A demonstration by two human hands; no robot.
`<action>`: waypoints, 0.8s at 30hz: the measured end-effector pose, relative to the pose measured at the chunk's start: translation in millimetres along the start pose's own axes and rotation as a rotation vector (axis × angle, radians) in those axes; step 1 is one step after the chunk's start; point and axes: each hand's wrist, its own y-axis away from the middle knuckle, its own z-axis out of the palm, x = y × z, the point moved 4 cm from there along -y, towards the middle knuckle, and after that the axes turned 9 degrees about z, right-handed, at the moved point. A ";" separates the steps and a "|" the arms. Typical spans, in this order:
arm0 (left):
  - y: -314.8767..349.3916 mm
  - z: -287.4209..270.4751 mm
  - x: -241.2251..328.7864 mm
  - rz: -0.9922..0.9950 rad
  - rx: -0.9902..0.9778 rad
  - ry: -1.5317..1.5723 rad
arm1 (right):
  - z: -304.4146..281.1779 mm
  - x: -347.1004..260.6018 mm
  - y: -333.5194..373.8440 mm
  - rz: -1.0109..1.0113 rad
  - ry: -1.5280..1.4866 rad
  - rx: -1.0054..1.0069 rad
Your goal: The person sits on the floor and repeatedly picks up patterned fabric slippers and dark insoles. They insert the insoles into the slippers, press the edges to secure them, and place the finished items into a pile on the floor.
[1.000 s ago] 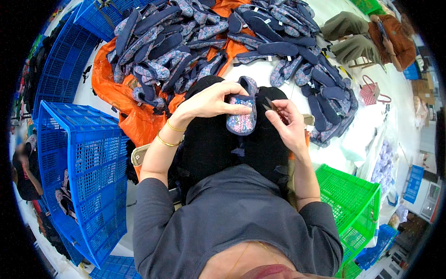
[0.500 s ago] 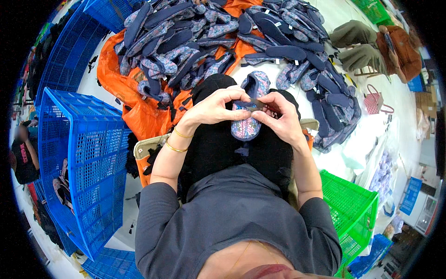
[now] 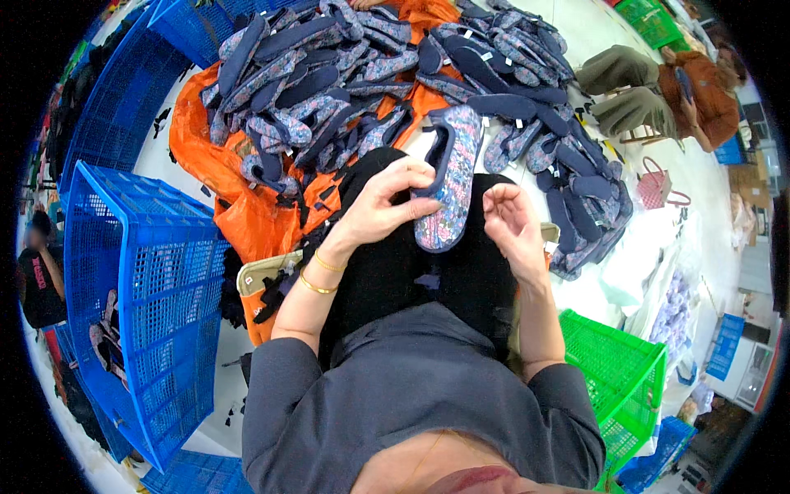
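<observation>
A floral slipper (image 3: pixel 459 193) with a dark navy edge and opening is held above my lap, tilted so its patterned side shows. My left hand (image 3: pixel 393 198) grips it at the left edge, thumb on the near part and fingers at the opening. To the right of the slipper, and apart from it, my right hand (image 3: pixel 512 221) is raised with loosely curled fingers. Between its thumb and fingers I see nothing held. Beyond my knees lies a big heap of similar slippers (image 3: pixel 325 86), some with soles up and small white tags.
Orange sheeting (image 3: pixel 196 148) lies under the heap. A blue crate (image 3: pixel 169 321) stands at my left, a green crate (image 3: pixel 613 362) at my right. Another person (image 3: pixel 695 90) sits at the far right near a pink bag (image 3: pixel 654 183). Dark scraps lie about the floor.
My right hand has come away from the slipper to the right, and the small dark piece between my hands no longer shows. The slipper has turned and lifted in my left hand.
</observation>
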 end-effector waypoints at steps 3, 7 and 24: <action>-3.1 8.9 14.4 0.061 0.007 -0.049 | 0.4 5.6 5.3 0.121 0.017 0.081; 13.4 30.4 15.2 0.158 0.091 0.155 | 21.7 11.2 -0.4 0.157 -0.301 -0.038; 17.4 33.7 16.2 -0.525 0.338 0.830 | 21.2 3.1 33.7 -0.103 0.744 0.179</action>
